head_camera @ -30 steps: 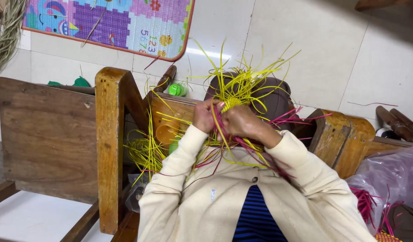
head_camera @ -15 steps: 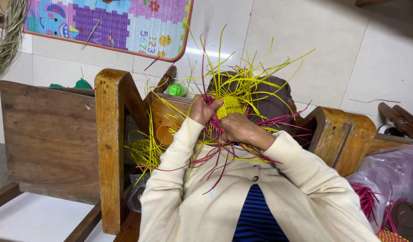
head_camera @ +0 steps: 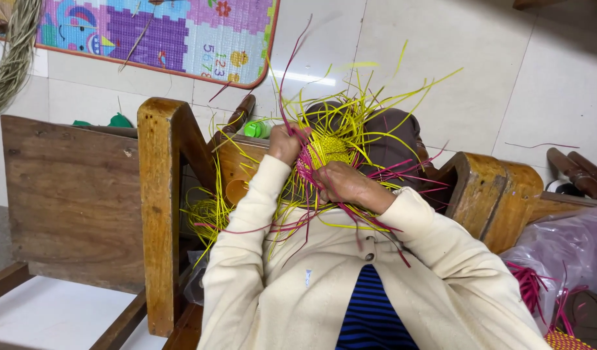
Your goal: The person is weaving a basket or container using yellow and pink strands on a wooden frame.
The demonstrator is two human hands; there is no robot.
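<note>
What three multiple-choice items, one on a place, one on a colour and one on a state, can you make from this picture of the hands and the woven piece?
1. Where does the foam mat lie?
A. on the white floor, top left
B. on the wooden chair
C. under the plastic bag

2. Which colours do the strips around the woven piece have?
A. blue and white
B. yellow and pink
C. black and orange

3. How are the hands?
A. both hang free of the work
B. only one touches it
C. both are on the woven piece

Answers:
1 A, the mat lies flat on the tiles beyond the wooden chair.
2 B, yellow strips fan out, with pink ones among them.
3 C, the left hand grips at its left edge and the right hand lies on its lower side.
</note>
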